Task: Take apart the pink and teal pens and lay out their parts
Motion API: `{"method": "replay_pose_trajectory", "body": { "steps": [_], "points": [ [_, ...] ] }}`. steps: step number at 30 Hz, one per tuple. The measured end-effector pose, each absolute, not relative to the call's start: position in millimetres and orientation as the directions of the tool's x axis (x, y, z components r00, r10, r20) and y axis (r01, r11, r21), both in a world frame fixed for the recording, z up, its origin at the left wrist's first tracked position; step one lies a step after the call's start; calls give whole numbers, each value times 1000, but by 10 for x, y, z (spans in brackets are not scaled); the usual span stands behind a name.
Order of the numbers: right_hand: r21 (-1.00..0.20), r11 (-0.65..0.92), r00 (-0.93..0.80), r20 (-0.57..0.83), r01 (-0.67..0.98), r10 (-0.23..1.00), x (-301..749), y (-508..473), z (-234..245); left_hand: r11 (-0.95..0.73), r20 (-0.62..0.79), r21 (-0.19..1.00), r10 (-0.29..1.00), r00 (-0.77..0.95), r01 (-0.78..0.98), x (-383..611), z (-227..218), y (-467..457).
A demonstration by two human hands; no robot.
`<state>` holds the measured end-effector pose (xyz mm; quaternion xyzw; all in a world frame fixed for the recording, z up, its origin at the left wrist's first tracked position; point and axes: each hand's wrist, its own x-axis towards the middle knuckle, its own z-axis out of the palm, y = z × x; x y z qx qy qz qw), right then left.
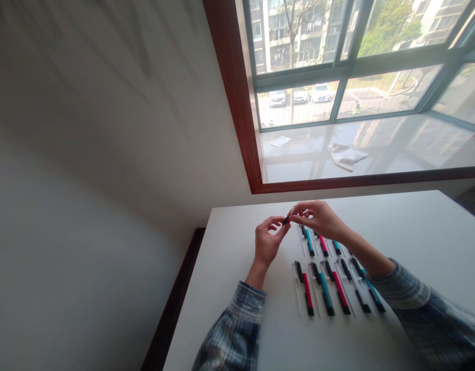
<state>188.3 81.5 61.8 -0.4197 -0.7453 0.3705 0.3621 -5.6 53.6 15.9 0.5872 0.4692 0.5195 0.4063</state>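
My left hand [268, 239] pinches a small black pen part [285, 220] between thumb and fingertips, above the far left of the white table. Right beside it, my right hand [316, 216] is closed, its fingertips on a thin silvery piece [292, 210] that looks like a pen spring; it is too small to be sure. The two pieces meet or nearly meet. Below my hands lie rows of dismantled pens: a red barrel [307, 289], a teal barrel [325, 289], black grips [299, 271] and thin white refills [296, 291]. My right forearm covers part of the rows.
The white table [229, 268] stands against a wall [105, 206] on the left. Behind it is a window with a red-brown frame [256, 180]. A crumpled white cloth or paper [346, 156] and a flat white sheet [279, 141] lie on the sill.
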Motion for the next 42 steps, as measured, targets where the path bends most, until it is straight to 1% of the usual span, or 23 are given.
{"method": "replay_pose_trajectory", "body": {
  "steps": [4,8,15,18,20,24,26,28,30,34,36,42],
  "points": [
    [-859,356,-375,214,368,902,1879,814,620,-229,228,964,973,24,132,-61,156,540],
    [-870,359,-403,211,339,891,1880,801,641,-222,221,969,975,22,108,-57,139,546],
    [-846,389,-393,238,366,888,1838,773,629,-217,215,971,976,34,97,-44,180,548],
    [-844,406,-365,276,351,889,1811,766,638,-212,209,972,977,34,103,-41,196,547],
    [-870,405,-329,309,282,892,1805,763,671,-202,200,973,979,36,114,-48,191,547],
    [-923,384,-179,372,38,911,1856,770,776,-209,203,968,977,60,138,-88,139,545],
    [-929,365,-75,369,-63,926,1917,788,811,-215,208,966,976,61,145,-111,100,542],
    [-935,336,-19,340,-117,940,1988,814,814,-214,208,966,977,53,147,-127,56,538],
    [-945,315,-19,318,-87,948,2051,842,792,-213,209,966,977,40,150,-131,17,535],
    [-934,330,-75,323,136,943,2104,865,743,-216,218,963,976,6,160,-115,-20,538],
    [-916,348,-105,333,198,937,2098,857,739,-219,224,960,975,-12,175,-108,-17,544],
    [-915,357,-91,345,190,934,2080,846,740,-216,232,946,972,-40,242,-112,24,542]
  ]
}}
